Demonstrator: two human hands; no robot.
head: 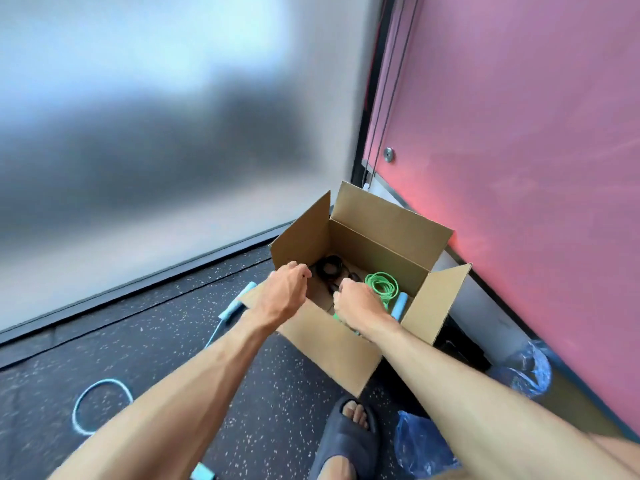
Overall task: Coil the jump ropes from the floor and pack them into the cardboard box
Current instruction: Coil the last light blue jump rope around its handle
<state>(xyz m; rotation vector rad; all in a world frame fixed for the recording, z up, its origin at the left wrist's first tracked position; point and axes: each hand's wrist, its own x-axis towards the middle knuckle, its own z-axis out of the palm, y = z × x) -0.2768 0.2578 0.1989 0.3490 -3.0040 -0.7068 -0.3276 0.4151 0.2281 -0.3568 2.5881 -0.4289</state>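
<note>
Looking down, we see the cardboard box (pixel 332 351) standing open on the dark speckled floor (pixel 156 341), close beside a pink wall (pixel 519 168), with all four flaps raised. It is plain brown, and two ropes already lie on its bottom. A black rope (pixel 329 265) is wound into a small tight coil in the far left corner. A bright green rope (pixel 382 285) is coiled in several thin rings on the right, and one pale blue foam handle (pixel 400 304) lies just beside those rings.

Both hands are over the opening. The left hand (pixel 285 289) is above the near left edge with its fingers bent downward; we cannot tell if it holds anything. The right hand (pixel 358 303) is closed like a fist between the two coils (a small piece of green shows under the wrist), but what it grips we cannot tell.

A light blue rope (pixel 230 310) lies uncoiled on the floor to the left of the box, one foam handle touching the near left flap. A foot in a dark slipper (pixel 346 434) stands before the box, near some blue plastic bags (pixel 530 368).
</note>
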